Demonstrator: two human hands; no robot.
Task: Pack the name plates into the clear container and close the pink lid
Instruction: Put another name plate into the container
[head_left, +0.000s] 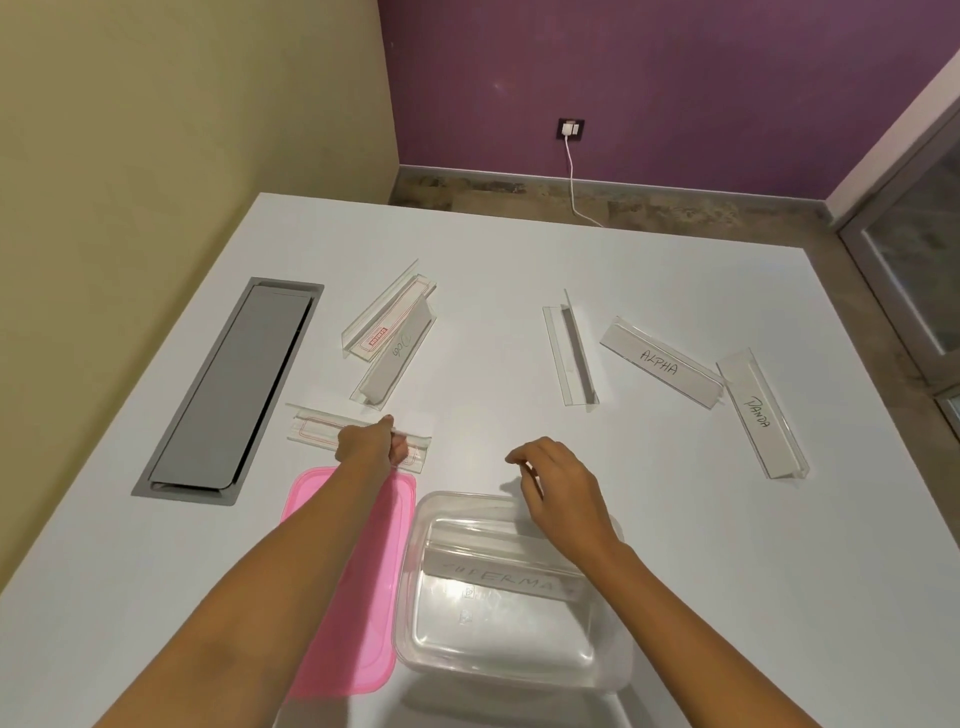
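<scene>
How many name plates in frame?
7: one name plate in the clear container, one gripped by the left hand, two side by side beyond it, one centre, ALPHA and PANDA right. None seem hidden.

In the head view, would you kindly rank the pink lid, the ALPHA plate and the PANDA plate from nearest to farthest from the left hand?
1. Pink lid, just on the near side of the left hand.
2. ALPHA plate, well off to the right.
3. PANDA plate, farther right still.
</scene>
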